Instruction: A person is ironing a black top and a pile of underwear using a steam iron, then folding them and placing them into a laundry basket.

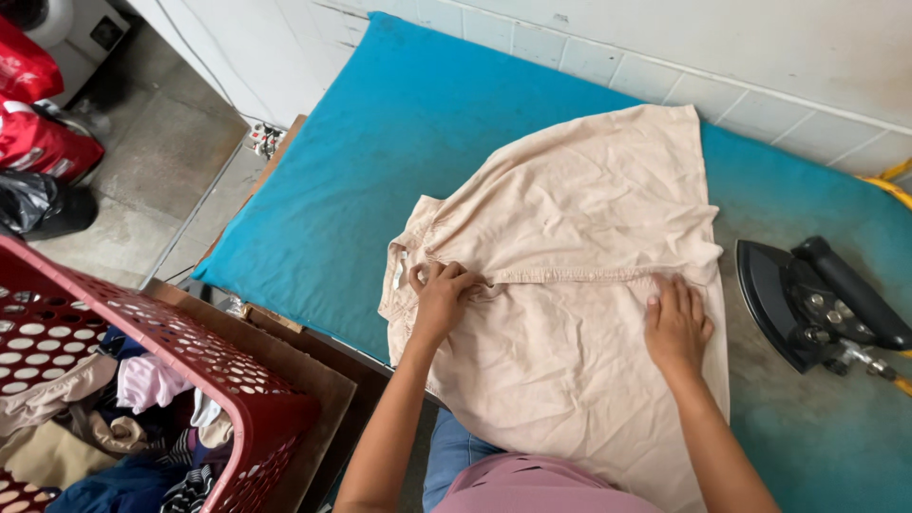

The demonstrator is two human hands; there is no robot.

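1. White tiled wall (760, 57) runs behind a worktop covered with a blue padded cloth (380, 161); the cloth is stained and greyed on its right side.
2. Beige shirt (579, 247) lies spread and creased across the middle of the blue cloth, collar end toward the left, lower edge hanging toward the person.
3. Left hand (440, 296) is on the shirt near the collar, fingers curled together and pinching a fold of fabric at the front placket.
4. Right hand (676, 323) lies flat on the shirt further along the same placket seam, fingers extended and slightly apart, gripping nothing.
5. Black iron (817, 304) sits on the worktop to the right of the shirt, tipped on its side, soleplate facing the shirt, close to the shirt's edge but apart from the right hand.
6. Red perforated laundry basket (190, 351) stands at lower left, off the worktop, holding mixed clothing.
7. Red bags (38, 104) and a black bag (38, 204) sit on the concrete floor at upper left.
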